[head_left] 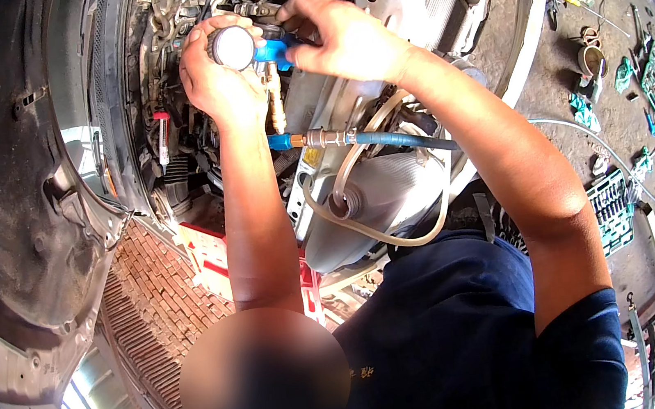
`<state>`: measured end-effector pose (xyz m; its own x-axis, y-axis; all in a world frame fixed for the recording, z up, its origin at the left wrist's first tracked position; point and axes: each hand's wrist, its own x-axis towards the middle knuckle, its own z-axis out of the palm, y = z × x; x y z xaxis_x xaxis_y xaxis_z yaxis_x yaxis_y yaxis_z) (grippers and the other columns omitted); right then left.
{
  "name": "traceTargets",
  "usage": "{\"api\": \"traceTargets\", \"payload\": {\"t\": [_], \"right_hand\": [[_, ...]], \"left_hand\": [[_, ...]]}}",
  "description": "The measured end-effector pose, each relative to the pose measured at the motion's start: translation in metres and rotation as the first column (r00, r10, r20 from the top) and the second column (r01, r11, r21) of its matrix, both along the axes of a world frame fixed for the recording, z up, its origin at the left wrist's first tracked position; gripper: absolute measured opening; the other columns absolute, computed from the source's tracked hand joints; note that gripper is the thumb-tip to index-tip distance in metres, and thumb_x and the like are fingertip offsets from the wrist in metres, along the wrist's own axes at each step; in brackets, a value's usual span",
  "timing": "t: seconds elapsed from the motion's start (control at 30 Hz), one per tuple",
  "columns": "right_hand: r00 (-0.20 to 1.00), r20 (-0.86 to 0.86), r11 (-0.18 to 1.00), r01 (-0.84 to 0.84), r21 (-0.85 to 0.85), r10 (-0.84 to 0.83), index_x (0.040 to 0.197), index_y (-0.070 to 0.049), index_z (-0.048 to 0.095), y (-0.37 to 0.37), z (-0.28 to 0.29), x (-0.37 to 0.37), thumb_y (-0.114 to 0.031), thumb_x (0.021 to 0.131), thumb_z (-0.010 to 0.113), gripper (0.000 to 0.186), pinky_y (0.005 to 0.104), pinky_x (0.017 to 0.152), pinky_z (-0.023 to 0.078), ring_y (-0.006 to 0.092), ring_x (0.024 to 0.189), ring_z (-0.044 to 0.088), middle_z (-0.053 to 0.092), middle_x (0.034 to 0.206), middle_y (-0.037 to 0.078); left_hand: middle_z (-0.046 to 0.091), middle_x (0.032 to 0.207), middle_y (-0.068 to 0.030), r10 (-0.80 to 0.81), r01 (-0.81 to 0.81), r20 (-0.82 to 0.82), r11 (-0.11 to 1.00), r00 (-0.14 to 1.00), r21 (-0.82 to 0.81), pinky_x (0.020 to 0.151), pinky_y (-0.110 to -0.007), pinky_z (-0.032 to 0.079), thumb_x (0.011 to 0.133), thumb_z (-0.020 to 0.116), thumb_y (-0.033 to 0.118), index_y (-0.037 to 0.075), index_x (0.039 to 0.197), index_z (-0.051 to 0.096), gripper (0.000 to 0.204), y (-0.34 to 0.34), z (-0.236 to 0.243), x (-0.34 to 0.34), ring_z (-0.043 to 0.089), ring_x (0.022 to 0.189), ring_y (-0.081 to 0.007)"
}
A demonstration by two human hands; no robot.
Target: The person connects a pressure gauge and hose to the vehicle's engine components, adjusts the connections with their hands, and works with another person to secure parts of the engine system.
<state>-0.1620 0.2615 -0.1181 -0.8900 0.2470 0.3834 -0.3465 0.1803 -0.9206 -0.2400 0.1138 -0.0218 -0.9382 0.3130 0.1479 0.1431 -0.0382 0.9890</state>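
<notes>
My left hand [216, 82] is closed around a round white-faced gauge [233, 48] at the top centre, above the engine bay. My right hand [343, 41] has curled fingers at a blue piece [271, 51] beside the gauge, its thumb pressed near it. Brass fittings [276, 99] hang below the gauge. A blue hose [397, 139] with a metal coupler [325, 139] runs rightward beneath my right forearm. Lower down, a clear looped hose [398, 238] runs into the open neck of a silver container [376, 194].
The raised hood [9, 205] fills the left. A red-capped tube [164, 135] lies among engine parts. On the floor at right are socket cases [610, 213], teal rags, a cup [592, 62], a long hose and scattered tools. The car's front frame [528, 29] edges the bay.
</notes>
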Motion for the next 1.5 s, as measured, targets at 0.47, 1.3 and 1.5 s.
{"api": "traceTargets", "payload": {"t": [0.47, 1.3, 1.5], "right_hand": [[0.916, 0.396, 0.716, -0.316, 0.622, 0.06, 0.127, -0.007, 0.064, 0.004, 0.026, -0.009, -0.04, 0.091, 0.075, 0.05, 0.0495, 0.083, 0.061, 0.0354, 0.098, 0.076, 0.078, 0.101, 0.014], [0.96, 0.278, 0.72, -0.219, 0.658, 0.038, 0.127, -0.004, 0.058, -0.007, 0.022, -0.006, -0.032, 0.093, 0.072, 0.046, 0.0481, 0.081, 0.06, 0.0362, 0.095, 0.076, 0.078, 0.097, 0.015], [0.947, 0.321, 0.711, -0.244, 0.659, 0.028, 0.132, -0.007, 0.059, -0.004, 0.022, -0.004, -0.034, 0.094, 0.072, 0.048, 0.0472, 0.084, 0.06, 0.0357, 0.097, 0.075, 0.078, 0.1, 0.015]], "left_hand": [[0.07, 0.083, -0.0182, 0.03, -0.029, -0.042, 0.999, 0.999, 0.033, 0.065, -0.038, 0.059, 0.106, 0.041, 0.024, -0.005, 0.094, 0.065, 0.039, 0.013, 0.004, 0.008, 0.07, 0.069, -0.0283], [0.072, 0.119, -0.0218, -0.104, 0.065, -0.176, 0.975, 0.979, -0.214, 0.103, -0.041, 0.053, 0.109, 0.04, 0.027, -0.008, 0.121, 0.065, 0.045, -0.001, 0.021, 0.004, 0.069, 0.111, -0.0291], [0.069, 0.129, -0.0184, 0.149, -0.203, -0.386, 0.974, 0.91, -0.101, 0.118, -0.046, 0.038, 0.109, 0.05, 0.028, -0.004, 0.134, 0.061, 0.042, -0.041, 0.046, 0.03, 0.062, 0.126, -0.0297]]}}
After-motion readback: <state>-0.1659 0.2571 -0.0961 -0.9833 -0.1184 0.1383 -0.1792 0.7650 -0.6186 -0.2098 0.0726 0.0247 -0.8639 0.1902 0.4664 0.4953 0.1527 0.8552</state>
